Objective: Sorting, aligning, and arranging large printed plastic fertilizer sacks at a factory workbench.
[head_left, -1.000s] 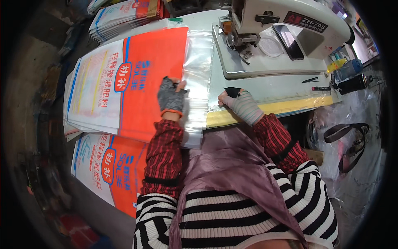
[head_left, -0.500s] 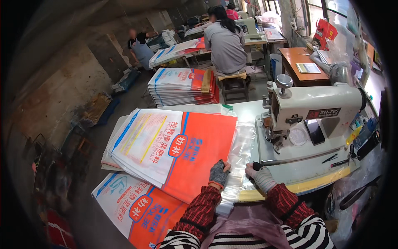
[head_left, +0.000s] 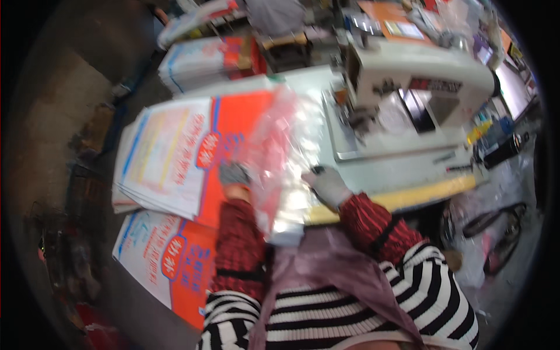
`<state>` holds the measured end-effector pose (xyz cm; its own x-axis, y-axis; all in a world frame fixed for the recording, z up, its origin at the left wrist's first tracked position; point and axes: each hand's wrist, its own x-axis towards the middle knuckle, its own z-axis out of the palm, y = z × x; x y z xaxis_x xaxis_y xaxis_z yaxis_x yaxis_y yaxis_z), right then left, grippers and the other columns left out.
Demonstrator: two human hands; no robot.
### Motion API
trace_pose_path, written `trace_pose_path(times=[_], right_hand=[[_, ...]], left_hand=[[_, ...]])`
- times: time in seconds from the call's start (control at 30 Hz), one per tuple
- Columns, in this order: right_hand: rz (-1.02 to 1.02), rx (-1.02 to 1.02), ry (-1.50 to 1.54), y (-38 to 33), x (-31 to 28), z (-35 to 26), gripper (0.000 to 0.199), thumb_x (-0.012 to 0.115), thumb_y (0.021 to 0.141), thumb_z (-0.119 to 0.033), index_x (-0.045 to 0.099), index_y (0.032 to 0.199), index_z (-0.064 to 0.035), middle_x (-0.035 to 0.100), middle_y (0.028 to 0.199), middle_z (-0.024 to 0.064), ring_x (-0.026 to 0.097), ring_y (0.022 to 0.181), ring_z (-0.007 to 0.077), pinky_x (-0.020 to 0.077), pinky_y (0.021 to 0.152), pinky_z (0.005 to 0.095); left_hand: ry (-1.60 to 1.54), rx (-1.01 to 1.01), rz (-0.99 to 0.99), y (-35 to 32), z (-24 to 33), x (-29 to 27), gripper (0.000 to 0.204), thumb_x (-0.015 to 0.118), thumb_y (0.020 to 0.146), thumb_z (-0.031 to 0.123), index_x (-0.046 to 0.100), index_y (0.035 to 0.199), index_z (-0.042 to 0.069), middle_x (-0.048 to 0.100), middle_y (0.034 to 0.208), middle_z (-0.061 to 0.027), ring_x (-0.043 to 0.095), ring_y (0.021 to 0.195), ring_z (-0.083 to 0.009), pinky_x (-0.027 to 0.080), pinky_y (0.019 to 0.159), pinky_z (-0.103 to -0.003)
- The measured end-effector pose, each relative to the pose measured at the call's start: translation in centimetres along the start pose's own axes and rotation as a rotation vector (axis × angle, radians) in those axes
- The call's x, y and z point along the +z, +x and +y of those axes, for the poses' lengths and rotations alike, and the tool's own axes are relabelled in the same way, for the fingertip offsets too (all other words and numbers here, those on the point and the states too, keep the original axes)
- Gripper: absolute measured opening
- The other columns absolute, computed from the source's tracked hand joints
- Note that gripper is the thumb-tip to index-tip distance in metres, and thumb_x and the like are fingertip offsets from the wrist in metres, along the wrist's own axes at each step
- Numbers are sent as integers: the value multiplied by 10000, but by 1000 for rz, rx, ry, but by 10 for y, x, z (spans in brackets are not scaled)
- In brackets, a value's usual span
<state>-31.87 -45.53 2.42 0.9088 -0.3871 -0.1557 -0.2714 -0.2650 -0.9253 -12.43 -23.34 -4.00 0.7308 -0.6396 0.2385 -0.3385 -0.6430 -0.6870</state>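
The picture is smeared by motion. My left hand [head_left: 234, 175], in a grey glove, rests on the top orange and white printed sack [head_left: 192, 151] of a flat stack; blur hides its fingers. My right hand [head_left: 328, 184], in a pale glove, grips the right edge of a clear plastic liner [head_left: 287, 146] that lies crumpled and partly raised between both hands, over the sack's orange end. The liner's lower end hangs over the table edge toward my lap.
A white industrial sewing machine [head_left: 417, 87] stands on the pale table [head_left: 402, 175] just right of my right hand. More printed sacks [head_left: 163, 262] lie lower left, and another pile [head_left: 204, 64] sits behind. A person's back [head_left: 274, 11] shows at the top edge.
The camera has tipped back down toward the table. The plastic liner has bunched up and lifted between my hands, and my right hand has closed on its edge.
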Motion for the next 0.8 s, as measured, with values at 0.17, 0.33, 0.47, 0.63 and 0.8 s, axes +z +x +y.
trace_pose_path(times=[0.17,0.33,0.47,0.63,0.8], right_hand=[[37,62,-127,-35,-10,-12,248,536,802,-239,610,932,-41,617,827,181,586,788,351,467,708,390],[517,-532,-342,-41,50,66,134,564,793,-190,625,774,-72,607,713,131,615,732,283,488,647,404],[-135,-983,-532,-79,62,-37,191,489,713,-125,580,803,17,551,978,188,557,878,303,441,751,401],[37,-842,-573,7,27,25,226,521,743,-116,630,905,-1,615,916,176,592,803,264,486,649,371],[237,-558,-1251,1,-29,-10,180,519,794,-109,618,943,-118,604,806,93,589,724,232,473,605,340]], left_hand=[[-150,-29,175,-24,-49,-48,131,465,886,158,513,935,46,554,892,-71,531,822,-187,428,771,-324],[-1782,-565,120,-38,-45,-180,219,577,884,215,467,801,45,443,696,-7,413,627,-79,390,576,-232],[-1665,-424,267,-73,-61,-194,207,659,819,150,488,808,33,472,679,-3,458,645,-69,413,599,-237],[-1150,-158,243,-129,-105,-211,47,572,840,39,537,818,16,538,723,-42,497,636,-98,421,597,-243],[-1222,-564,247,-167,-131,-205,62,551,860,34,539,803,14,494,655,-26,462,607,-99,391,550,-228]])
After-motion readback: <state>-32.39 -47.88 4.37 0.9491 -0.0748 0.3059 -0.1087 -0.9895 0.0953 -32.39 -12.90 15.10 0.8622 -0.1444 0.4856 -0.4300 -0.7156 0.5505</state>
